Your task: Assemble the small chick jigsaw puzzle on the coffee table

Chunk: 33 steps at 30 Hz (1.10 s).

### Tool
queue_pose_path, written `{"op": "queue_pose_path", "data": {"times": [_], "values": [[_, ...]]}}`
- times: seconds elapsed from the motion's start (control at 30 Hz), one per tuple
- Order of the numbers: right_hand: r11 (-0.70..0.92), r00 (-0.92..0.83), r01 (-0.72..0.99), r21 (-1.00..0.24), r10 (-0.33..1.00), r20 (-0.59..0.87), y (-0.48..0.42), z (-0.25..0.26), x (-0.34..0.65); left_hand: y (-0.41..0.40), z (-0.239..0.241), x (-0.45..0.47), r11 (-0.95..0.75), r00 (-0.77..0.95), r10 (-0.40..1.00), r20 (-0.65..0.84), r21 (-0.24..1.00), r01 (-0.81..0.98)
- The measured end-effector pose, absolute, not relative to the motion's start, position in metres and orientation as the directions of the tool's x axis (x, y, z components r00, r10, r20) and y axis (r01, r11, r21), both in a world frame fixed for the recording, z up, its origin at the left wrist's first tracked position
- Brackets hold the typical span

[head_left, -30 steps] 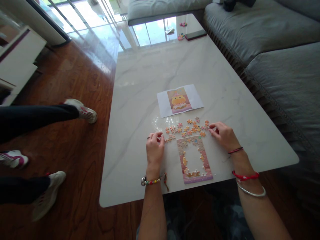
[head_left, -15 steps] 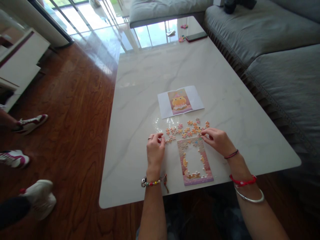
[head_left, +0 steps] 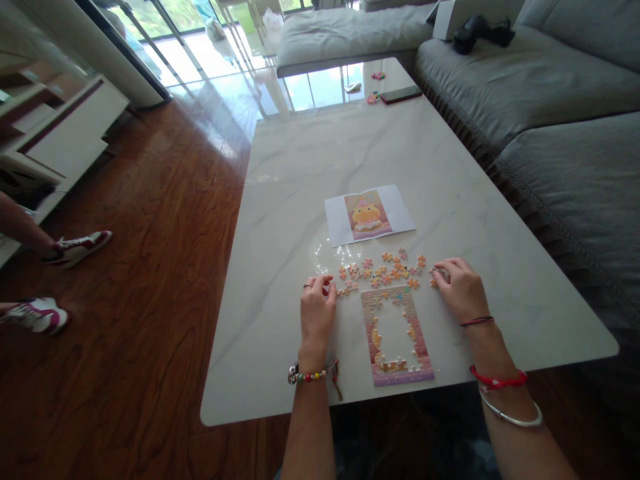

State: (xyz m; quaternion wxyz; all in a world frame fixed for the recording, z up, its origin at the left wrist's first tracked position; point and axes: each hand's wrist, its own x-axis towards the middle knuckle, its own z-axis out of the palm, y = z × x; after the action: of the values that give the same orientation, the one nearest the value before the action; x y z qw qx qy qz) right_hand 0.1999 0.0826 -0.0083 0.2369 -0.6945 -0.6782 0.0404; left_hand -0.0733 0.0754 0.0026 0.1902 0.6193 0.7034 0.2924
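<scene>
A partly built jigsaw puzzle (head_left: 397, 337) lies near the front edge of the white marble table (head_left: 310, 167); its pink border is joined and its middle is bare. Several loose pieces (head_left: 383, 270) are scattered just beyond it. My left hand (head_left: 317, 313) rests curled on the table to the puzzle's left, fingertips pinched by the leftmost pieces. My right hand (head_left: 460, 288) sits at the puzzle's upper right, fingers curled over a loose piece (head_left: 434, 275). A printed reference picture (head_left: 369, 215) of a yellow character lies further back.
A grey sofa (head_left: 550, 93) runs along the table's right side. A dark phone (head_left: 401, 95) and small colourful items (head_left: 374, 97) sit at the table's far end. Another person's legs and white-pink sneakers (head_left: 75, 247) stand on the wooden floor at left, near a white cabinet (head_left: 60, 133).
My right hand moved from the puzzle's top edge out to the right end of the loose pieces. The view shifted up. The other person's feet moved further left.
</scene>
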Motion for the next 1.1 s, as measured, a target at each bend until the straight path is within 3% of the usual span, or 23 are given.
{"op": "queue_pose_path", "data": {"times": [0.27,0.53,0.7,0.9,1.0,1.1], "values": [[0.177,-0.038,0.847,-0.501,0.961,0.274,0.094,-0.004,0.118,0.075,0.002,-0.071,0.051,-0.140,0.987,0.080,0.667,0.743],[0.032,0.039,0.902,-0.430,0.987,0.155,0.110,-0.005,0.076,0.075,0.002,-0.087,0.046,-0.155,0.983,0.099,0.685,0.727],[-0.031,0.109,0.905,-0.424,0.981,0.162,0.115,-0.011,0.071,0.073,0.002,-0.101,0.073,-0.194,0.976,0.097,0.693,0.717],[0.022,0.130,0.721,-0.693,0.977,0.167,0.116,0.001,0.076,0.071,0.005,-0.105,0.091,-0.201,0.976,0.078,0.696,0.713],[0.000,0.108,0.567,-0.823,0.991,0.075,0.110,0.017,0.095,0.069,0.008,-0.102,0.080,-0.187,0.979,0.079,0.697,0.713],[-0.051,-0.055,0.481,-0.875,0.995,-0.088,0.098,0.029,0.117,0.065,0.012,-0.093,0.047,-0.138,0.988,0.072,0.705,0.708]]}}
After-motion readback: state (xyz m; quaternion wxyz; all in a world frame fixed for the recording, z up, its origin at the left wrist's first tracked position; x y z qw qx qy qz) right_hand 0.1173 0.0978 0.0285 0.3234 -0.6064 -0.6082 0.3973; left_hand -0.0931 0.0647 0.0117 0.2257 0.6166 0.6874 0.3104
